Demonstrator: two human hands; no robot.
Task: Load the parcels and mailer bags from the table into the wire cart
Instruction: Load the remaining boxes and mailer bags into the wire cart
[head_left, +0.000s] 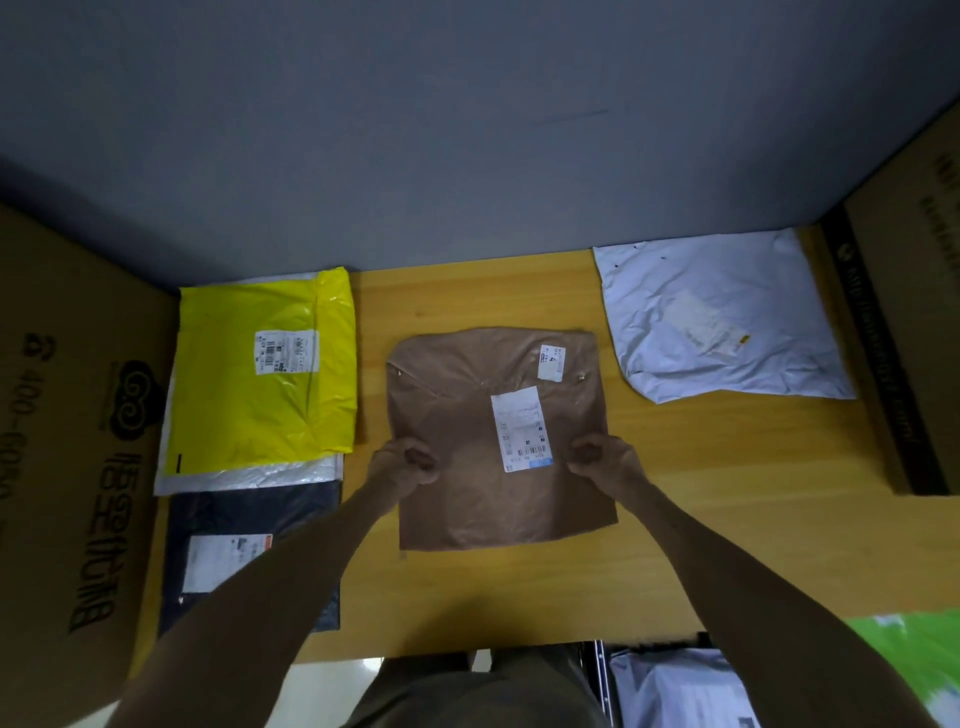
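Observation:
A brown mailer bag (467, 415) with two white labels lies flat in the middle of the wooden table (727, 493). My left hand (402, 460) pinches its left edge and my right hand (602, 457) pinches its right edge, fingers curled. A yellow mailer bag (265, 364) lies at the left on a white bubble mailer (249, 478), with a dark mailer bag (234, 525) nearer me. A white mailer bag (722, 317) lies at the back right. The wire cart (602, 675) shows at the bottom right with a white bag (675, 686) inside.
A large cardboard box (67, 415) stands along the table's left side and another cardboard box (914, 291) along the right. A grey wall rises behind the table. Something green (904, 654) sits at the lower right, beside the cart.

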